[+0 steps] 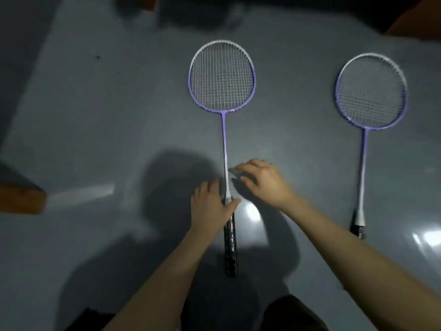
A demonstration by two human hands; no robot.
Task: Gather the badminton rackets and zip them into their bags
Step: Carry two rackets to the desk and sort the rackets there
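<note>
Two purple-and-white badminton rackets lie flat on the grey floor, heads pointing away from me. The near racket [223,139] lies in the middle, with its black handle toward me. My left hand [211,206] rests on the top of that handle, thumb laid across it, fingers straight. My right hand [261,180] hovers just right of the shaft with relaxed fingers and holds nothing. The second racket [364,163] lies apart at the right, untouched. No bag can be made out.
The floor [107,127] is glossy grey with light glare at the lower right. A brown wooden edge [21,199] juts in at the left. Dark shapes sit at the far top [195,17]. My knees show at the bottom.
</note>
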